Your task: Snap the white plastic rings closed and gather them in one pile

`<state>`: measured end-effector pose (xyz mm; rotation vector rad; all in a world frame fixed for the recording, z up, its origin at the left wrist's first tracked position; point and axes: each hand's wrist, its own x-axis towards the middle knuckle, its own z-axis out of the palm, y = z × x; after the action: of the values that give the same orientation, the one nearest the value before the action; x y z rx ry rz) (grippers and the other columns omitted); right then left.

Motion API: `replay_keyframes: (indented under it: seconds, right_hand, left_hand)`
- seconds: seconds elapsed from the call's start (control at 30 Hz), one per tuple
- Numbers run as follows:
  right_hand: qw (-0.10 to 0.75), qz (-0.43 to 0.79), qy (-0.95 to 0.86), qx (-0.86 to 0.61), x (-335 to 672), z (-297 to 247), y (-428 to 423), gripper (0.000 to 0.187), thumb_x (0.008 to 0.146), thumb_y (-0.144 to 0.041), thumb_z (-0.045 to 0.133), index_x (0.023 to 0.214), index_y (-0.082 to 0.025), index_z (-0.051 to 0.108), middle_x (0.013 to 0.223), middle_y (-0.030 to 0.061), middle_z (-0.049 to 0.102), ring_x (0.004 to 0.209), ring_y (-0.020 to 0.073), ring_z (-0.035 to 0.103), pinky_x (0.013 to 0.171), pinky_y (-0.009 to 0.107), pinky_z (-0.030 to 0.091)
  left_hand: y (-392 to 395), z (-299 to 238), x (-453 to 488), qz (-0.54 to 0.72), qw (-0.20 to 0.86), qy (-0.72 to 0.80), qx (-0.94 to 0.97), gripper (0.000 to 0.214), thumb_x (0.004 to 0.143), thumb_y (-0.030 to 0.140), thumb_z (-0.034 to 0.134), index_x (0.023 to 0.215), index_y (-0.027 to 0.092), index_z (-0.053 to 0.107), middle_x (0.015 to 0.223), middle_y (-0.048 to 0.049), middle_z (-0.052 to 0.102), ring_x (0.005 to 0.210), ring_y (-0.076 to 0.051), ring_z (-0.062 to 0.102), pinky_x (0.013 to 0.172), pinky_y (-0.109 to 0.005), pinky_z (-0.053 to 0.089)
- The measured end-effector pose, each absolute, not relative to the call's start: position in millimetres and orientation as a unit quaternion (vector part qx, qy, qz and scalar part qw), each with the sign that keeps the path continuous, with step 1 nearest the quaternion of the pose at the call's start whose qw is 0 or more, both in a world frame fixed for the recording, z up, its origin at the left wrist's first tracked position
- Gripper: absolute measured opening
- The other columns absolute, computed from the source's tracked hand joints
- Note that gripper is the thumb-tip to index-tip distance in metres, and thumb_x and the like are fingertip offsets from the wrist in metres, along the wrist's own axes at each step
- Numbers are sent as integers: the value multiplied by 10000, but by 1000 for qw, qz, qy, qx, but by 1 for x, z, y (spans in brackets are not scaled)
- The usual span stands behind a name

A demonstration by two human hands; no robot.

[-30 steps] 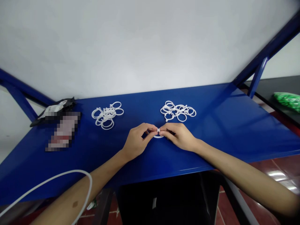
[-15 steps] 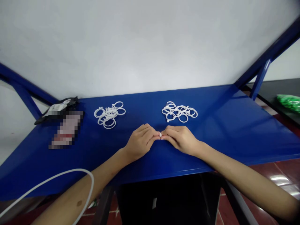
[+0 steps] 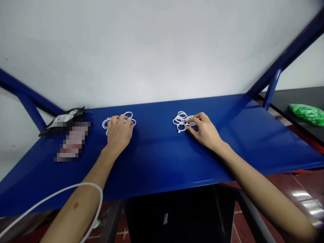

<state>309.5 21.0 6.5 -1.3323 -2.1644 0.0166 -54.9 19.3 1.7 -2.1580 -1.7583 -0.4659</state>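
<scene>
One loose pile of thin, round, white, plastic-looking rings (image 3: pixel 108 119) lies under the left hand (image 3: pixel 118 133), a second, similar white pile (image 3: pixel 179 119) at the right hand (image 3: pixel 206 131), both on a smooth blue tabletop (image 3: pixel 157 162). The left fingers curl palm-down, tips hidden; the right thumb and forefinger bend around the rings' edge. Whether either hand grips a ring cannot be told. The step seems to be picking from both piles; the next move calls for freeing single rings without dragging neighbours.
</scene>
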Motion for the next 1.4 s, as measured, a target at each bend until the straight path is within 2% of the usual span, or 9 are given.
replay_keyframes:
  seconds: [0.2,0.37,0.43,0.5,0.63,0.83,0.97,1.1,1.4]
  right_hand:
    - [346,30,-818,-459,292,16,2,173,984,-296,577,1081,-190,675,1065,124,621,1032,278,614,875,461,560]
    - [322,166,-847,-389,275,18,-15,263,1009,-356,567,1220,-212,629,1177,106,652,897,202,662,812,382,571]
    - [304,203,-855,-366,270,15,-19,283,1018,-358,554,1239,-195,622,1140,100,676,848,184,666,788,356,561]
    - [300,237,-854,-353,268,12,-20,243,1030,-333,532,1186,-181,641,1045,78,706,836,177,673,771,327,544]
    - [314,278,-840,-344,266,14,-19,193,1033,-309,533,1042,-178,674,915,39,715,786,147,662,741,278,506]
    - [327,315,-829,-325,266,18,-20,215,1034,-306,537,1050,-175,705,882,31,710,735,120,640,701,247,480]
    - [355,330,-806,-339,266,14,-19,195,990,-335,622,1047,-186,735,833,9,716,662,100,617,632,224,461]
    - [373,333,-791,-352,266,12,-19,174,953,-341,678,997,-182,736,781,-5,714,602,88,582,574,210,437]
    - [329,290,-850,-293,265,12,-22,193,1007,-325,597,947,-177,706,834,29,719,713,126,656,662,240,497]
  left_hand:
    - [9,8,-21,-286,164,-501,-800,123,960,233,613,952,210,733,1167,-112,643,1093,-298,497,938,-478,452]
    - [-18,9,20,-345,153,-333,-864,156,950,170,644,905,273,753,884,-35,581,851,-193,473,745,-304,454]
    - [-25,9,28,-339,133,-280,-888,150,952,156,640,888,249,740,794,-15,565,771,-169,469,705,-285,442]
    - [-29,9,32,-322,109,-251,-906,155,964,133,605,911,218,725,832,-19,622,760,-157,510,720,-291,464]
    - [-28,10,30,-332,42,-255,-907,96,966,186,603,997,173,693,1025,-65,721,868,-174,641,830,-339,529]
    - [-27,6,32,-393,-14,-306,-867,50,973,225,616,952,191,646,884,-12,750,765,-132,694,755,-274,564]
    - [-30,6,34,-407,-92,-367,-831,132,946,231,661,1068,185,644,900,-5,755,784,-119,726,775,-238,579]
    - [-32,9,36,-396,-143,-377,-825,75,941,210,668,1012,189,680,880,1,751,773,-117,717,757,-227,575]
    - [-35,1,43,-396,-106,-347,-844,113,978,147,588,910,183,671,816,8,734,721,-116,660,720,-230,549]
